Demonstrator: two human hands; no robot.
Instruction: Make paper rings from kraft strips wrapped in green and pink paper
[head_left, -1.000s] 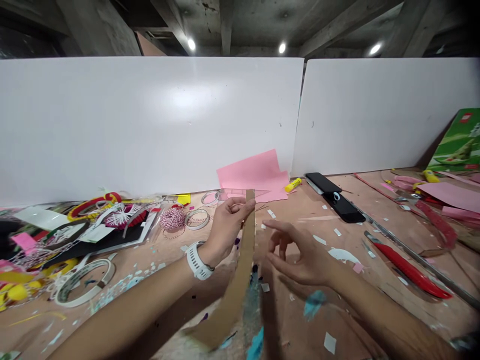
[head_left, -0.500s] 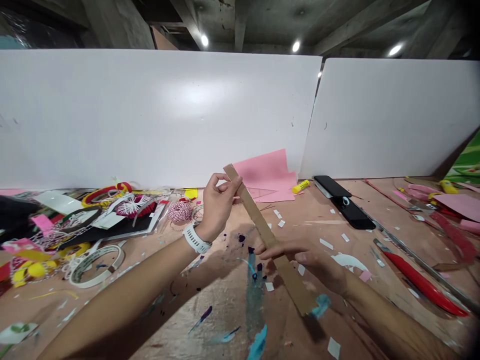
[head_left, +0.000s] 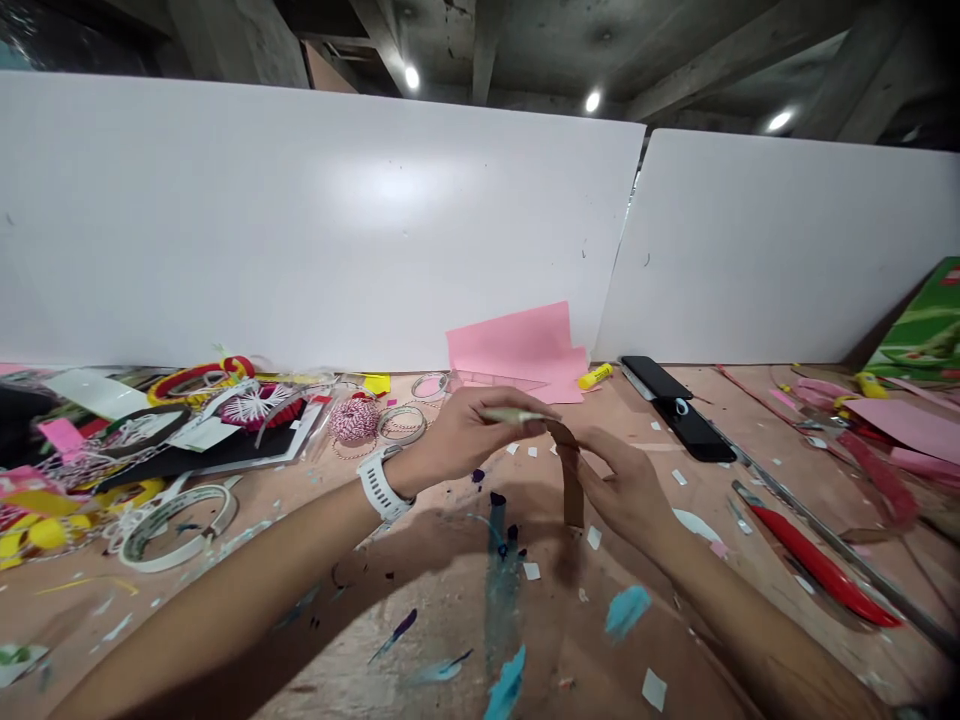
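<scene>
Left hand (head_left: 469,435) pinches one end of a narrow brown cardboard strip (head_left: 571,470) curled into an arch; right hand (head_left: 622,485) grasps its downward length. Pink paper sheets (head_left: 517,345) lean at the counter's (head_left: 750,400) back edge.

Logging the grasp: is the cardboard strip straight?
No, the cardboard strip curves in an arch between the left hand and the right hand.

Your L hand (head_left: 474,435) & R hand (head_left: 622,485) are close together, just above the worktop, w/ L fingers (head_left: 510,430) & R fingers (head_left: 596,462) curled in a grip. L forearm (head_left: 225,555) & R forearm (head_left: 757,625) angle in from the bottom corners.
</scene>
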